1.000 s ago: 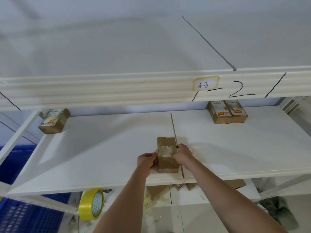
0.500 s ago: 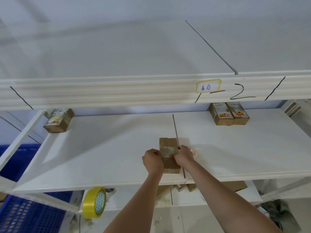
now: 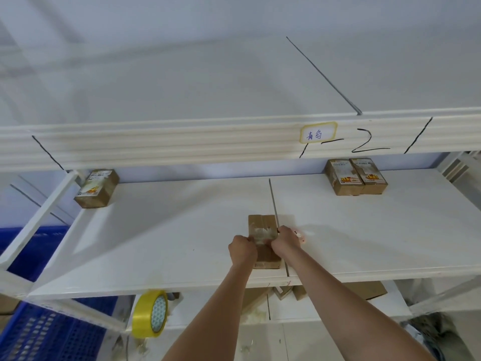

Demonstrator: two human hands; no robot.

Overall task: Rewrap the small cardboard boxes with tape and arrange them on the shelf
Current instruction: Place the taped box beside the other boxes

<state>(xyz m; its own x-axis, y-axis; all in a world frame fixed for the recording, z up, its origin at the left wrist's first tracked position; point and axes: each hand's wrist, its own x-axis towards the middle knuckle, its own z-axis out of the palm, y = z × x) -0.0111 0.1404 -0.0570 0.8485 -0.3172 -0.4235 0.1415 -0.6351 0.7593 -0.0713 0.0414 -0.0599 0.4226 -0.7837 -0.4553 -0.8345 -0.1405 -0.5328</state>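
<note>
White shelving fills the view, its middle shelf (image 3: 156,230) bearing a plain brown cardboard box (image 3: 263,226) near the front edge, beside the board seam, a patch of clear tape on top. Left hand (image 3: 242,249) and right hand (image 3: 285,242) grip its sides, fingers curled. Three printed boxes sit far back; yellow tape roll (image 3: 149,314) lies below.

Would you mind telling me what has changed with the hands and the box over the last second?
The left hand, at first open against the box's left side, curled into a fist gripping the tape on top of the cardboard box. The right hand kept its hold on the box's right edge. The box stayed put on the shelf; the other boxes and the yellow tape roll did not move.
</note>
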